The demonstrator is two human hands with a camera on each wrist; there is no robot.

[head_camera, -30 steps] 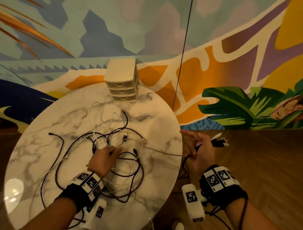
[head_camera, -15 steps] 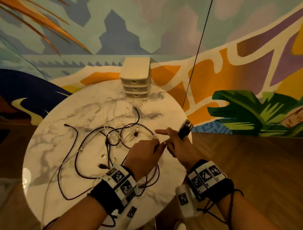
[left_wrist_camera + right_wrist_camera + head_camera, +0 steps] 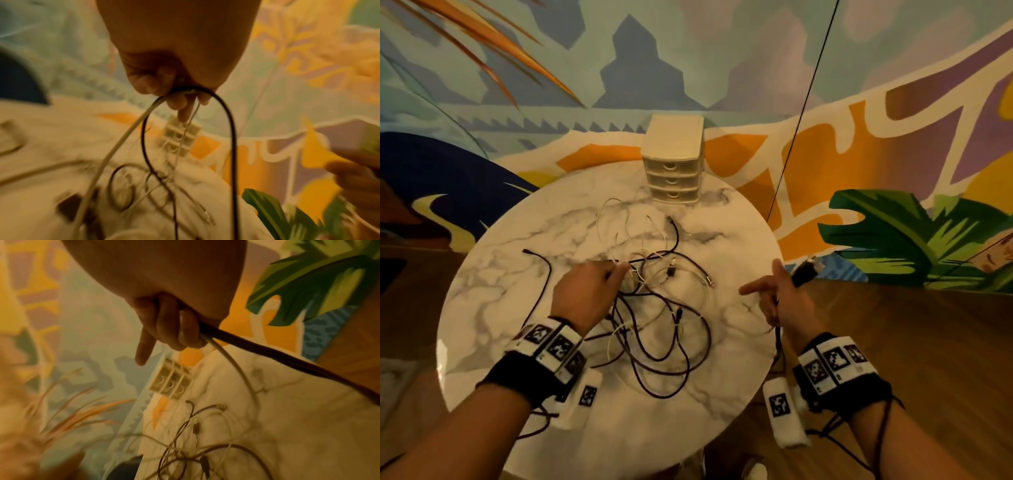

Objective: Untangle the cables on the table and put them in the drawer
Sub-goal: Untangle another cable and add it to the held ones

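Note:
A tangle of black and white cables (image 3: pixel 654 308) lies in the middle of the round marble table (image 3: pixel 493 308). My left hand (image 3: pixel 589 291) is over the tangle's left side and pinches a black loop (image 3: pixel 189 129) and a white cable (image 3: pixel 127 134) lifted from the pile. At the table's right edge my right hand (image 3: pixel 780 301) grips a bundle of a black cable (image 3: pixel 267 353) and a white cable (image 3: pixel 232 363), with the index finger pointing out; the plug ends (image 3: pixel 806 272) stick out past it. A small cream three-drawer chest (image 3: pixel 674 161) stands at the far edge, all drawers closed.
A painted mural wall rises right behind the table. Wooden floor (image 3: pixel 893 342) lies to the right. A thin black line (image 3: pixel 801 113) runs down the wall near the chest. Both wrists carry bands with printed markers.
My hands, close together half a second ago, have moved apart: the left went left onto the tangle and took up a loop, the right went back to the table's right edge with its cables.

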